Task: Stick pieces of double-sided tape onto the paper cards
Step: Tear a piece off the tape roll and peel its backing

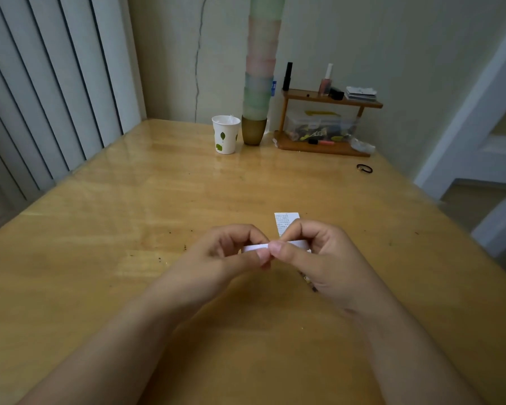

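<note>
The room I work in is dim and evenly lit, with a soft sheen on the glossy yellow wooden table (146, 200) toward its far end and only faint shadows under my forearms. My wide lens bends the white vertical blinds (41, 97) and the door frame at the edges, and my fingertips look slightly blurred.

Wooden counter (158, 200), glossy, scattered with dark specks. At far edge: white paper cup (225, 134) with green leaf print, just beside a tall stack of pastel tumblers (260, 68) on a brown base cup. To the right, small two-tier wooden shelf (327, 97) bearing bottles above, clear plastic box (319, 127) below. Black hair tie (364, 168) lying near the right edge.
</note>
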